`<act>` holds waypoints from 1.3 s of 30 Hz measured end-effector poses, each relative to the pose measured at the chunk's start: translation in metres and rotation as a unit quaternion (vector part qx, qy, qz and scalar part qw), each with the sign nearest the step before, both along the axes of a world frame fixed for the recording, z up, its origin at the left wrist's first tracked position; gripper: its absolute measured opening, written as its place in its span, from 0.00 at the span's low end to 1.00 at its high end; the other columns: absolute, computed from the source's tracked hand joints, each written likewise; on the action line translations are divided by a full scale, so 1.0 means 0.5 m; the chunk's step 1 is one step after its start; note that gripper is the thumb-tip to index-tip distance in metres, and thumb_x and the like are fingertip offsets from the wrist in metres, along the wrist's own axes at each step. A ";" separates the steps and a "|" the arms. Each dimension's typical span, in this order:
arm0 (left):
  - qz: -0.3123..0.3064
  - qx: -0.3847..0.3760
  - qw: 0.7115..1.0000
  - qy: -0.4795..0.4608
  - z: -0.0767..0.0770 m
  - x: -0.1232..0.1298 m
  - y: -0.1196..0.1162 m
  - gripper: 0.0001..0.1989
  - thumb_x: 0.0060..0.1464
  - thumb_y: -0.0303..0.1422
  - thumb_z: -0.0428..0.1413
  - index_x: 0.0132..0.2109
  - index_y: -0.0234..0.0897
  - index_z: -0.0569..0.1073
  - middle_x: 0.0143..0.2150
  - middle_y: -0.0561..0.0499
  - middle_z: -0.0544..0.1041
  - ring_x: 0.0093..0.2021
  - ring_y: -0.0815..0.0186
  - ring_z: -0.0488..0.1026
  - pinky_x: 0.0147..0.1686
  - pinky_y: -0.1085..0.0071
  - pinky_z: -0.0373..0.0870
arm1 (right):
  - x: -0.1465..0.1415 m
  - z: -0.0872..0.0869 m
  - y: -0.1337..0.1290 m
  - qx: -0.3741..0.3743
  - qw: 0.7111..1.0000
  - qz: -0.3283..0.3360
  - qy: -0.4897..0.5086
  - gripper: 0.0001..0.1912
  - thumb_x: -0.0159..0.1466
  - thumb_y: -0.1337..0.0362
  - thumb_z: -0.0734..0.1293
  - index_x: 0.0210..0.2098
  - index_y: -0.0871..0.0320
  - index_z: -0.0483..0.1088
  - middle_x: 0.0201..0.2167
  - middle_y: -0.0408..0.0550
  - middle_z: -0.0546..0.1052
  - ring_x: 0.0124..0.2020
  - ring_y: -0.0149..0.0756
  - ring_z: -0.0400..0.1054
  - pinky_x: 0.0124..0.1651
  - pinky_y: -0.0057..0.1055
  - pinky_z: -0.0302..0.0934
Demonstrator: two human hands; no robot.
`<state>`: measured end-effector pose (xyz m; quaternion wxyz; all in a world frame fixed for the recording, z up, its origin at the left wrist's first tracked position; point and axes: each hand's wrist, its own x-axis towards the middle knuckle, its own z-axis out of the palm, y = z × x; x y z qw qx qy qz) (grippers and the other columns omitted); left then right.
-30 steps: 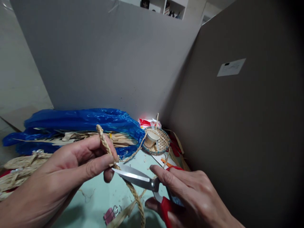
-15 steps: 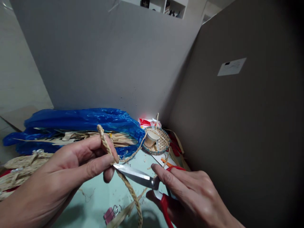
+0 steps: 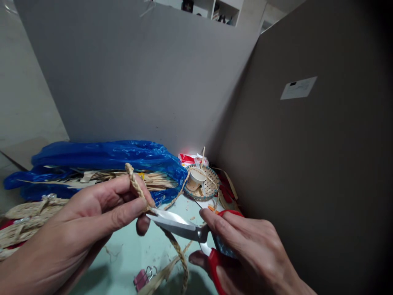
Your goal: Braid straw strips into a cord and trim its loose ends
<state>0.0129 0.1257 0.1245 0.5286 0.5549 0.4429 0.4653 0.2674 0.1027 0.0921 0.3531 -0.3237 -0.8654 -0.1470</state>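
Observation:
Between the thumb and fingers of my left hand (image 3: 101, 209) is pinched a braided straw cord (image 3: 135, 182), its short end standing up above the fingers. Below the pinch the cord runs down to the right, over the table. My right hand (image 3: 248, 246) grips red-handled scissors (image 3: 181, 227), with fingers in the handle loops. The blades are slightly parted at the tips, touching the cord just beside my left fingertips. Part of the cord is hidden behind the blades.
A blue plastic bag (image 3: 107, 149) of straw strips lies at the back left, with woven straw pieces (image 3: 33, 213) before it. A round basket (image 3: 211, 182) holds a paper cup (image 3: 195, 178). A pink binder clip (image 3: 141, 279) lies in front. Grey partitions (image 3: 147, 82) enclose the table (image 3: 123, 262).
The scissors' blades have opened a little around the cord beside my left fingertips, and the handles have spread. The hanging cord has shifted slightly right. My left hand has hardly moved.

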 end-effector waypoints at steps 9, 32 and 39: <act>0.038 -0.008 0.999 0.012 0.007 0.004 0.013 0.14 0.49 0.49 0.59 0.31 0.44 0.78 0.21 0.52 0.71 0.32 0.56 0.71 0.32 0.66 0.70 | -0.008 0.006 0.000 0.030 1.000 -0.004 -0.005 0.16 0.62 0.71 0.63 0.49 0.69 0.70 0.23 0.45 0.71 0.20 0.33 0.63 0.20 0.29 0.57; -0.004 -0.072 0.996 -0.056 -0.009 0.012 -0.005 0.15 0.43 0.51 0.67 0.27 0.46 0.80 0.25 0.54 0.74 0.27 0.64 0.71 0.25 0.74 0.71 | 0.002 -0.013 0.011 -0.001 0.997 0.011 0.071 0.15 0.65 0.72 0.64 0.52 0.64 0.69 0.25 0.46 0.75 0.22 0.33 0.68 0.23 0.27 0.61; -0.025 -0.082 0.996 0.019 -0.034 0.023 -0.002 0.16 0.44 0.53 0.65 0.28 0.46 0.80 0.23 0.54 0.73 0.26 0.63 0.70 0.24 0.71 0.70 | -0.035 0.009 0.003 -0.344 0.851 0.087 0.388 0.13 0.61 0.63 0.74 0.44 0.58 0.71 0.29 0.46 0.80 0.27 0.34 0.76 0.28 0.24 0.72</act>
